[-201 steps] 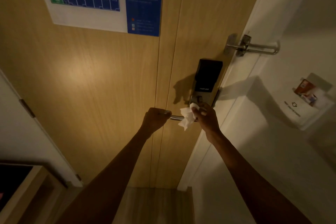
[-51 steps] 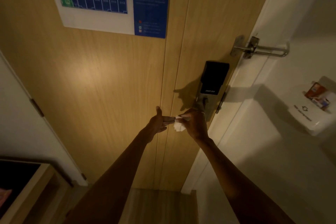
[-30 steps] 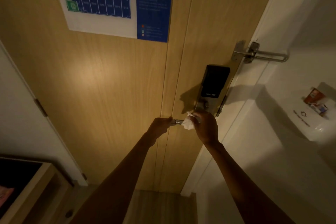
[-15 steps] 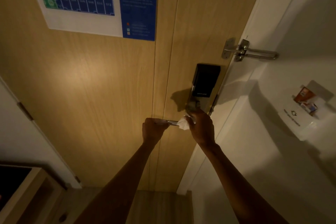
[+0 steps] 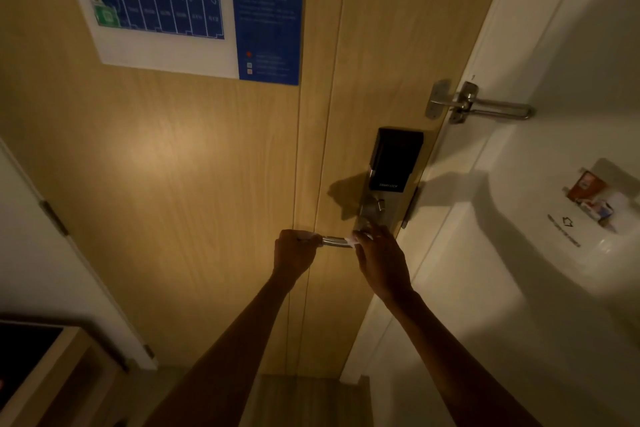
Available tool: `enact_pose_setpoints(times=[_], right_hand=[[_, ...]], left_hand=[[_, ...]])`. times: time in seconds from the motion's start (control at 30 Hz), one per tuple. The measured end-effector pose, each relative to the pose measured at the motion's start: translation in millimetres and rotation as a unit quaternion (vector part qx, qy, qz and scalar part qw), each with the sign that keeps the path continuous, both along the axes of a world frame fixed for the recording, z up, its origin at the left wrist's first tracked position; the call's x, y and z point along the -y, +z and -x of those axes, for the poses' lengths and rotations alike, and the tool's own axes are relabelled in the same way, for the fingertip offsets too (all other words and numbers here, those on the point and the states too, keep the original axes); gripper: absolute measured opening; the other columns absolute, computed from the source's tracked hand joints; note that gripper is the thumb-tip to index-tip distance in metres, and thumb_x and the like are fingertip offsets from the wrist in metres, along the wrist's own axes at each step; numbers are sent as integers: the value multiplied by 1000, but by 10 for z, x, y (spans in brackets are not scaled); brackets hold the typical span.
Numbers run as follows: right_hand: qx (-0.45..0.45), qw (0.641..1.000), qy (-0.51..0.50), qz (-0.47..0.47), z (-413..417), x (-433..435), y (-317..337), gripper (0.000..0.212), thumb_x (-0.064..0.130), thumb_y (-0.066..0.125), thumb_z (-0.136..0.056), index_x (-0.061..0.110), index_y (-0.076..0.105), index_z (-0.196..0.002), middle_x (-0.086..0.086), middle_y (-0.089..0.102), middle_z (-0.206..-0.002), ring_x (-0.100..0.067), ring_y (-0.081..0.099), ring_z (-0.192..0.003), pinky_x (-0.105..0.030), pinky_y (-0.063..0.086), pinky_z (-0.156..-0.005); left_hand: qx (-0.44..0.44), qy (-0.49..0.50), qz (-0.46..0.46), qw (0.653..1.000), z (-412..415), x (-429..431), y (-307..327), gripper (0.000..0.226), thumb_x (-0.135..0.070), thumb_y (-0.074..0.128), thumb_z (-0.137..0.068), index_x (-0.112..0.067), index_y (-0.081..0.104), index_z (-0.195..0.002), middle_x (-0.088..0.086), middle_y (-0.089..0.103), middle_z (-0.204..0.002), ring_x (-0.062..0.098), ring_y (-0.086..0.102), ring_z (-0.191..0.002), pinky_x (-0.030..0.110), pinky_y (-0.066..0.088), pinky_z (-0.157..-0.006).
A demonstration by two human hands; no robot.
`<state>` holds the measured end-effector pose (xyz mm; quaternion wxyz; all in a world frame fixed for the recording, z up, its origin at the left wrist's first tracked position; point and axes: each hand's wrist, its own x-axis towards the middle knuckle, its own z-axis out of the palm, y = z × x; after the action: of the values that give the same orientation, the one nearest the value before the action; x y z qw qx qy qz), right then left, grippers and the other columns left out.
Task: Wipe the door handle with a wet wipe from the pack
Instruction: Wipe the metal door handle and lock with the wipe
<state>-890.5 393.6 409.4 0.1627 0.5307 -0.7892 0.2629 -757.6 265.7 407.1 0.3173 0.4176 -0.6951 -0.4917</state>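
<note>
From my station, the one line I could read cleanly was "SMART LOCK", in small pale capitals along the bottom edge of the black lock panel point(image 5: 394, 159) on the door. The floor-plan poster point(image 5: 166, 52) had numbers in its room boxes, but they were too blurred to make out. Its blue side panel point(image 5: 266, 10) held lines of print and a three-dot legend, all illegible. The white card holder point(image 5: 568, 243) on the wall showed an outlined arrow above a line of print too small to read. The orange card point(image 5: 588, 184) in it was unreadable.

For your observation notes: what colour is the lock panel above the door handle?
The lock panel is black; head view.
</note>
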Motion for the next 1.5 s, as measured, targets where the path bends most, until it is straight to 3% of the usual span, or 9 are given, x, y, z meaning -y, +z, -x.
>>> enact_pose_setpoints(times=[0.23,0.4,0.53,0.67,0.77,1.03,1.17,1.33,1.5], right_hand=[[73,996,46,9,92,-62,-12,29,44,52,-96,22,69,-105,5,66,-108,-11,56,-105,-29,51,-87],[115,992,45,13,103,-46,135,18,18,71,-86,8,72,-101,-8,71,-101,-17,66,-96,-6,41,-80],[80,996,25,27,62,-99,62,26,17,74,-82,8,70,-106,-10,68,-106,-21,64,-101,-22,52,-80],[60,998,22,24,43,-113,-97,34,24,72,-84,15,67,-117,-7,60,-122,-16,57,-112,-23,54,-83],[19,999,34,26,102,-129,-122,29,29,66,-89,17,68,-115,-3,61,-121,-15,53,-112,-27,57,-78],[22,998,40,47,274,-139,-209,35,13,71,-84,15,67,-118,-9,62,-122,-22,61,-110,-36,59,-80],[-18,996,60,57,330,-130,-342,37,16,69,-86,14,63,-123,-11,60,-125,-26,60,-112,-41,58,-84],[-167,984,59,34,401,-86,-363,41,14,77,-79,11,65,-117,-11,61,-116,-24,64,-97,-33,61,-69],[-244,966,89,15,237,88,-260,35,19,78,-78,10,67,-110,-10,65,-107,-23,62,-98,-32,58,-78]], left_hand=[[-18,-47,10,999,-87,26,26,11,-18,76,-80,-8,78,-84,9,74,-75,19,69,-68,37,58,-67],[-38,-51,-11,998,-96,42,55,12,-14,79,-76,-5,77,-84,11,73,-74,16,68,-66,31,57,-66],[-53,-58,-30,996,-89,95,1,11,-12,81,-73,-7,77,-82,12,74,-74,17,68,-66,35,59,-70],[-58,-57,-49,996,-76,112,-5,10,-14,82,-73,-9,78,-81,15,74,-75,19,68,-67,38,58,-71],[-58,-61,-63,994,-75,115,12,14,-13,82,-72,-5,78,-83,15,73,-76,19,67,-67,34,58,-69],[-76,-96,-38,992,-67,235,-27,8,-16,82,-72,-13,78,-78,15,74,-76,30,70,-74,47,58,-78],[-104,-64,-61,991,-19,229,-84,6,-18,83,-71,-20,80,-75,10,76,-76,27,73,-80,43,61,-80],[-145,-60,-79,984,-53,76,-121,16,-17,79,-76,-7,79,-88,15,75,-84,23,71,-80,32,60,-76],[-159,-51,-93,982,-137,-7,-67,15,-10,76,-79,-5,77,-93,19,74,-88,21,70,-78,33,59,-78]])
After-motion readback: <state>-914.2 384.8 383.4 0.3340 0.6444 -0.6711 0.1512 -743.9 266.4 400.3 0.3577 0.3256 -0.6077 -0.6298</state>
